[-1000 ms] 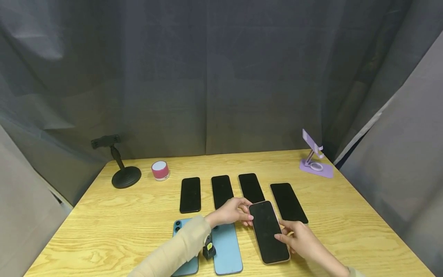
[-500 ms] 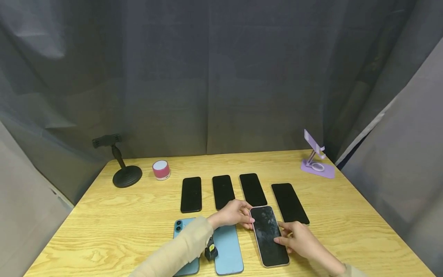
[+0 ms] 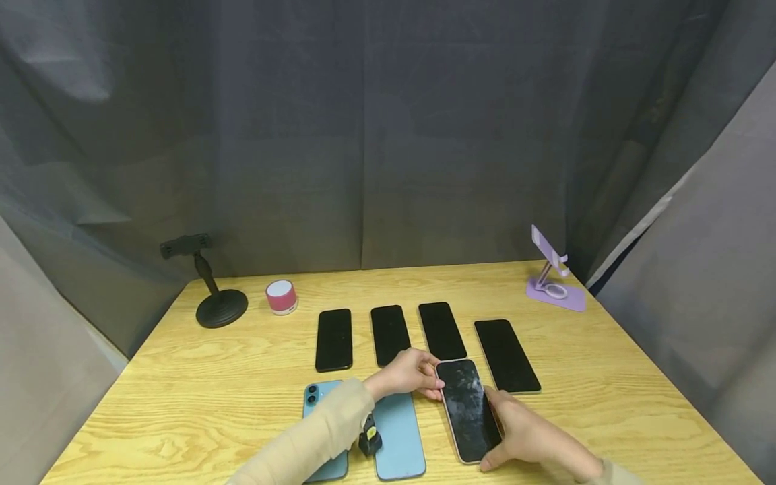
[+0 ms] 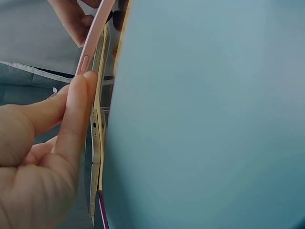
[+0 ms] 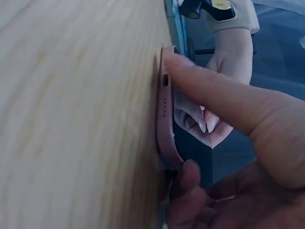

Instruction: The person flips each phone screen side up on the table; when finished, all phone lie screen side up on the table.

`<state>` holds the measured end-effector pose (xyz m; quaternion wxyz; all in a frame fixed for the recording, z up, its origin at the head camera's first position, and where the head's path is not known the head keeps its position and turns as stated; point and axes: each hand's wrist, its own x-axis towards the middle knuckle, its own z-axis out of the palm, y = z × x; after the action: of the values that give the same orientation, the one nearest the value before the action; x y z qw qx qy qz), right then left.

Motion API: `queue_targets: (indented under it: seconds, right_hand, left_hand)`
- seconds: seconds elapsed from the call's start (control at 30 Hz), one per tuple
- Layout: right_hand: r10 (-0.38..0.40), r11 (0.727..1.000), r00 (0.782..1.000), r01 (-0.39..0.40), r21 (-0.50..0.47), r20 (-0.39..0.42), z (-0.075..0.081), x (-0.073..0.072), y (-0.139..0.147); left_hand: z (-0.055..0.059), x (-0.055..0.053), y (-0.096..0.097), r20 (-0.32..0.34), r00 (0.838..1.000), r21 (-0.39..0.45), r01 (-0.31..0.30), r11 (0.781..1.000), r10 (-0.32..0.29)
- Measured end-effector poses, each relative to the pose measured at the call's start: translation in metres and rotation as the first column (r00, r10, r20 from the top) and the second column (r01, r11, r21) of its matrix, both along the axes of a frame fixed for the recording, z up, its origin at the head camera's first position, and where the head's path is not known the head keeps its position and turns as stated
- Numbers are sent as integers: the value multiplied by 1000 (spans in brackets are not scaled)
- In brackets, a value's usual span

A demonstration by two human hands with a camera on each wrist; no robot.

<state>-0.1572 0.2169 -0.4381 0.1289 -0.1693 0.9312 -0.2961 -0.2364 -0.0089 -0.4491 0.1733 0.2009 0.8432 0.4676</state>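
A phone in a pink case or frame (image 3: 463,404) is low on the table, dark screen up, smudged with reflections. My left hand (image 3: 412,372) pinches its upper left corner; the left wrist view shows thumb and finger of this hand (image 4: 52,138) at the pink edge (image 4: 93,43). Around its lower right part my right hand (image 3: 524,428) holds it, fingers along the right side. In the right wrist view the thumb (image 5: 209,88) lies on the bottom edge of the phone (image 5: 165,107) beside the port. Two blue phones (image 3: 399,438) lie back up, partly under the left forearm.
Several black-screened phones (image 3: 333,340) lie in a row beyond the hands, the rightmost phone (image 3: 506,356) close to the right hand. A black stand (image 3: 221,308) and a pink speaker-like cylinder (image 3: 281,298) stand back left. A purple phone stand (image 3: 554,293) is back right.
My right hand has slid down the phone's side, its thumb moving from the screen's right edge to the bottom edge. The phone has lowered slightly. My left hand stays at the upper corner.
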Motion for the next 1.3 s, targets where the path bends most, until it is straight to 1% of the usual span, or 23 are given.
queue_targets:
  seconds: [0.07,0.13,0.33,0.47,0.63,0.67,0.7,0.77,0.8,0.9,1.1,1.2,1.3]
  right_hand:
    - [-12,1000,1000,12,16,19,0,0,-1]
    - [-23,999,999,22,26,30,0,0,-1]
    - [-19,999,999,18,34,26,-1,0,-1]
    - [12,999,1000,-12,32,0,-2,0,0]
    - [64,998,997,-63,20,-49,-4,1,3]
    - [67,998,996,-66,18,-52,-4,2,3]
    - [69,998,996,-68,14,-50,-4,1,4]
    - [69,998,996,-69,9,-47,-4,1,4]
    - [67,998,997,-66,8,-45,-4,1,4]
    - [53,999,998,-53,6,-36,-4,2,3]
    - [22,1000,1000,-22,16,-14,-5,1,2]
    - [16,1000,1000,-15,18,-10,-5,1,2]
    - [20,1000,1000,-20,11,-16,-5,1,3]
  left_hand:
    - [0,1,0,-15,1000,-18,-3,1000,3]
    - [0,1,1,-10,1000,-14,-4,1000,4]
    - [0,1,1,-3,1000,-3,-11,1000,11]
    - [-1,1,1,15,1000,1,-16,1000,16]
    - [-3,4,2,121,993,57,-17,998,10]
    - [-3,4,3,129,992,63,-17,998,9]
    - [-4,4,4,152,988,81,-19,996,7]
    - [-4,4,5,163,987,93,-27,995,12]
    - [-4,5,5,156,988,90,-29,996,14]
    - [-4,5,7,163,986,96,-45,994,28]
    - [-4,4,9,146,988,85,-69,994,56]
    - [-4,4,9,119,991,61,-69,996,62]
    - [-3,3,9,66,996,13,-64,998,63]
